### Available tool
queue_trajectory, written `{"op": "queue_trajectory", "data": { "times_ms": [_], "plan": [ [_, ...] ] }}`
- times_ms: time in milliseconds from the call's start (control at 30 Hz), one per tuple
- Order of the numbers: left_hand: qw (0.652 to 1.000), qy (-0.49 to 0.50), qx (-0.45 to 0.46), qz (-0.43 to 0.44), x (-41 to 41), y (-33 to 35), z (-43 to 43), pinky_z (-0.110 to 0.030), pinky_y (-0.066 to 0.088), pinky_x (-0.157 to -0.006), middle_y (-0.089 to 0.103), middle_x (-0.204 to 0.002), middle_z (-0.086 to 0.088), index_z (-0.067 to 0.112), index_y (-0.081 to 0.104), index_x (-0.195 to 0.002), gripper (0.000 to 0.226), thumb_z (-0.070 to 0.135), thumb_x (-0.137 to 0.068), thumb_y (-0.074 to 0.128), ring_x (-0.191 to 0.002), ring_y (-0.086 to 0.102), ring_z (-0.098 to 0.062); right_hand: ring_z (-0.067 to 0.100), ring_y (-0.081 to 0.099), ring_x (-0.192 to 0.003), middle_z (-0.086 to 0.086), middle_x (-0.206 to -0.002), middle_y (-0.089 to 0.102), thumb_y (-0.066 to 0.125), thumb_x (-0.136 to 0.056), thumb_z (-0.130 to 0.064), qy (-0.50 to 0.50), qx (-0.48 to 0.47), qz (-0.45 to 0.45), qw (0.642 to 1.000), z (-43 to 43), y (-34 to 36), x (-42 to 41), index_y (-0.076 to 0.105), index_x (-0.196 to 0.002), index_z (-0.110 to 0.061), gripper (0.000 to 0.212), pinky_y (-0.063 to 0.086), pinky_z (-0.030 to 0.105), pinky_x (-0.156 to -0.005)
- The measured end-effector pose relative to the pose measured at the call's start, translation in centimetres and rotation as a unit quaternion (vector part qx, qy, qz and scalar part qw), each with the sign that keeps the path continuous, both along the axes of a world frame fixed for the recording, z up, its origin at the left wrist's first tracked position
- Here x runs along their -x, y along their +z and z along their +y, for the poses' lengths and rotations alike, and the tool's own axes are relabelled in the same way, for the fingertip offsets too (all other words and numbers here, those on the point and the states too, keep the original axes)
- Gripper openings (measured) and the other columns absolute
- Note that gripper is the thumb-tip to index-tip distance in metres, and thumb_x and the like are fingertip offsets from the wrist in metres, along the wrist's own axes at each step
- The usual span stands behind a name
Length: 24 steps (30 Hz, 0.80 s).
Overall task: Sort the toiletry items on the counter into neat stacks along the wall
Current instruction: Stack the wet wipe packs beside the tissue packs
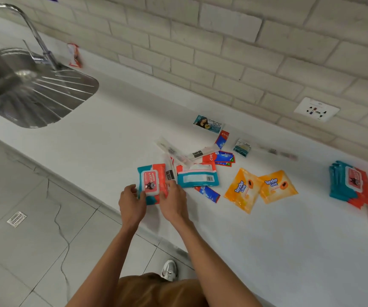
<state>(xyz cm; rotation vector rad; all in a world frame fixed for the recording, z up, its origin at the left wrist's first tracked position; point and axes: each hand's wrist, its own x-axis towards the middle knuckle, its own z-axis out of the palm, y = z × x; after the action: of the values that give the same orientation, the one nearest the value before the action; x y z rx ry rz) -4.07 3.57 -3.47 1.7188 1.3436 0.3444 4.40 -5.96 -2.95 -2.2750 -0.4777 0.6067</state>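
A teal and coral wet-wipes pack [151, 180] lies near the counter's front edge. My left hand [132, 201] grips its left edge and my right hand [174, 201] grips its right edge. Just right of it lies a second wipes pack [197, 177], face down, on a jumble of toothpaste sachets [222, 157] and wrapped toothbrushes [178, 151]. Two orange Tender Love packs [260, 188] lie side by side further right. A stack of the same teal and coral packs [350, 185] stands at the far right. A Cream Silk sachet [208, 124] lies near the wall.
A steel sink [30, 87] with a tall tap [34, 34] fills the left end of the white counter [116, 120]. A red and white sachet [75, 55] leans at the brick wall behind it. A wall socket [316, 109] sits above the items. A small teal packet [242, 148] lies near the wall.
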Motion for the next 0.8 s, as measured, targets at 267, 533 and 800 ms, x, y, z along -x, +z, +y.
{"op": "queue_trajectory", "data": {
  "times_ms": [267,533,800],
  "plan": [
    [0.986,0.082,0.14,-0.042,0.1,0.3,1.7,-0.044,0.062,-0.088,0.068,-0.124,-0.008,0.013,0.059,-0.136,0.04,0.028,-0.1,0.065,-0.103,0.062,-0.018,0.019,0.061,-0.123,-0.003,-0.132,0.062,0.067,-0.099,-0.045,-0.037,0.023,-0.002,0.999,2.6,-1.2,0.4,0.055,-0.136,-0.029,0.041,0.063,0.038,-0.092],
    [0.955,0.058,0.273,-0.102,0.9,0.2,2.5,-0.044,0.062,-0.089,0.074,-0.104,-0.009,0.005,0.07,-0.112,0.031,0.033,-0.098,0.068,-0.096,0.073,-0.025,0.013,0.07,-0.093,-0.003,-0.121,0.07,0.073,-0.097,-0.04,-0.071,-0.077,0.188,0.977,1.4,-0.1,0.2,0.066,-0.127,-0.021,0.037,0.057,0.012,-0.061],
    [0.927,-0.014,0.336,-0.166,0.8,3.8,0.0,-0.039,0.064,-0.082,0.076,-0.108,-0.008,0.009,0.07,-0.115,0.029,0.031,-0.096,0.07,-0.098,0.075,-0.023,0.009,0.073,-0.095,-0.014,-0.117,0.069,0.075,-0.091,-0.053,-0.118,-0.163,0.249,0.947,-2.6,2.6,-1.1,0.061,-0.126,-0.033,0.043,0.058,0.016,-0.063]
  ]
}}
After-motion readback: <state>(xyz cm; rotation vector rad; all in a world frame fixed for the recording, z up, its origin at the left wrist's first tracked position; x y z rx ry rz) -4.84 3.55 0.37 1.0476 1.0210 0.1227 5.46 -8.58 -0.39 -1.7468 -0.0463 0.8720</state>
